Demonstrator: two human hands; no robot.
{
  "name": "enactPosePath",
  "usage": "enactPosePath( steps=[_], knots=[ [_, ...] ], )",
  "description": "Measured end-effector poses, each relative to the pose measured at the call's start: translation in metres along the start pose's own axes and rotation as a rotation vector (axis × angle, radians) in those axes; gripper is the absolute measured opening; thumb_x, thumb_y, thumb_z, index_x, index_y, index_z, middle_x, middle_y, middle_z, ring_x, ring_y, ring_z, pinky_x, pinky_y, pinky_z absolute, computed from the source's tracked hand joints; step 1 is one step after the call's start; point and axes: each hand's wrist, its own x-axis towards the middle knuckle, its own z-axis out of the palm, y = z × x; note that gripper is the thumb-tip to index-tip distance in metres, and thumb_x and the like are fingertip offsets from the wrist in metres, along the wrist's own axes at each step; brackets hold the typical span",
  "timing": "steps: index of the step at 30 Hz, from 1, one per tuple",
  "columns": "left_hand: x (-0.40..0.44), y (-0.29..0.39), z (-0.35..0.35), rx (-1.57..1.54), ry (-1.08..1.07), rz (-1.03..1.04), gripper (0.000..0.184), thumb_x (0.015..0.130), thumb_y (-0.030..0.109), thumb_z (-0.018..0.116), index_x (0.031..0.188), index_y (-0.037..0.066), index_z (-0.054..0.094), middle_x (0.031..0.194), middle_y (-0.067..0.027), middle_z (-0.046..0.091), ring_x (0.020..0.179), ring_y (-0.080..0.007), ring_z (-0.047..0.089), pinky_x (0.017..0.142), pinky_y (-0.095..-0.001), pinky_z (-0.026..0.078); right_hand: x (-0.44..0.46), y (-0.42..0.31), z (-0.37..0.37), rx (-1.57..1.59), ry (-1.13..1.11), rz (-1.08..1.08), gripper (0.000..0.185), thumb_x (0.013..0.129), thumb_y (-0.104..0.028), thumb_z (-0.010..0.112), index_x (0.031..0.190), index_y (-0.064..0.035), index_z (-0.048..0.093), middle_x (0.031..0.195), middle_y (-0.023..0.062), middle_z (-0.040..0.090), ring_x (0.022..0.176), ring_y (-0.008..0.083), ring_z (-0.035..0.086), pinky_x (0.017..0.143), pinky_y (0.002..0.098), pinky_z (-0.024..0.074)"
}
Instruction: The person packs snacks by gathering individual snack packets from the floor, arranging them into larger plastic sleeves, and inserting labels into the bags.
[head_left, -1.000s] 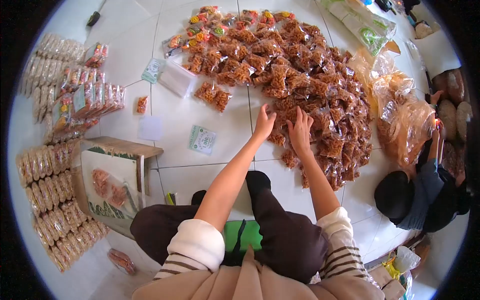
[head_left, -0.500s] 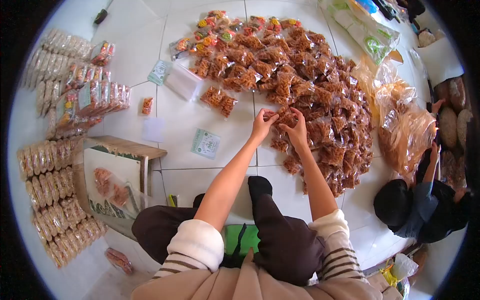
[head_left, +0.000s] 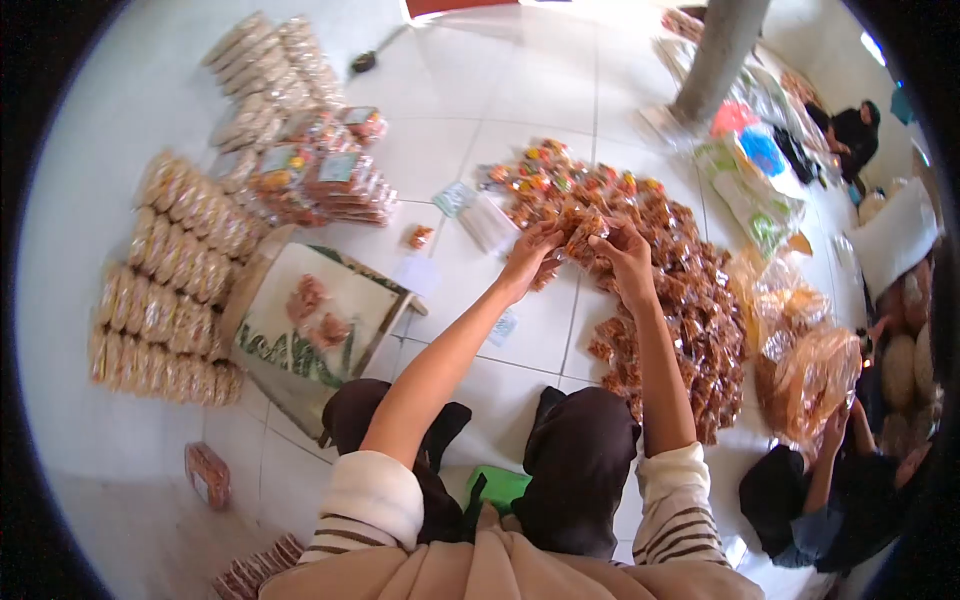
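Where the fingers meet: left hand [head_left: 532,257] and right hand [head_left: 630,254], two in all, are partly closed and grip one snack packet [head_left: 583,240] between them, thumbs and fingertips at its sides.
Held packet: one, above the floor [head_left: 490,375]; clear, glossy plastic around knobbly orange-brown pieces.
Beneath and beside the hands: one broad pile [head_left: 690,310] of similar crinkled packets, too many overlapping to count; brightly coloured labels show at its far edge.
Left of the pile: one stack of flat clear sleeves [head_left: 487,222]; two pale green printed cards, the far card [head_left: 455,198] touching the sleeves and the near card [head_left: 504,326] beside the left forearm; one thin whitish slip [head_left: 415,273]; one lone small packet [head_left: 421,236].
Low wooden stand [head_left: 355,282]: one, with a board-like top and two reddish-brown clumps [head_left: 307,298] on it.
Along the left wall: four rows of plump, pale packs [head_left: 180,255], the packs too blurred to count.
Right side: one large crumpled, translucent orange bag [head_left: 812,375]; one round grey post [head_left: 722,60]; two other people, one near the bag [head_left: 835,490] and one seated farther off.
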Motion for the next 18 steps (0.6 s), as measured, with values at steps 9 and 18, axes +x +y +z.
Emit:
enactPosePath(
  steps=[9, 18],
  knots=[
    [-0.141, 0.096, -0.06, 0.186, 0.104, 0.258, 0.049, 0.083, 0.035, 0.055, 0.118, 0.009, 0.033, 0.112, -0.0107, 0.045, 0.103, -0.0217, 0.051, 0.087, -0.0373, 0.046, -0.037, -0.05, 0.156, -0.221, -0.214, -0.149, 0.03, 0.073, -0.018, 0.068, 0.096, -0.001, 0.057, 0.117, 0.0112, 0.045, 0.09, 0.0151, 0.052, 0.079, 0.0283, 0.0407],
    [-0.205, 0.099, -0.123, 0.076, 0.213, 0.51, 0.043, 0.077, 0.009, 0.062, 0.108, 0.004, 0.032, 0.1, -0.0108, 0.05, 0.093, -0.0174, 0.056, 0.077, -0.0306, 0.051, -0.069, -0.047, 0.27, 0.049, -0.397, -0.05, 0.023, 0.078, -0.013, 0.063, 0.094, -0.0019, 0.051, 0.086, 0.0063, 0.057, 0.085, 0.0125, 0.053, 0.074, 0.0248, 0.0422]
  ],
)
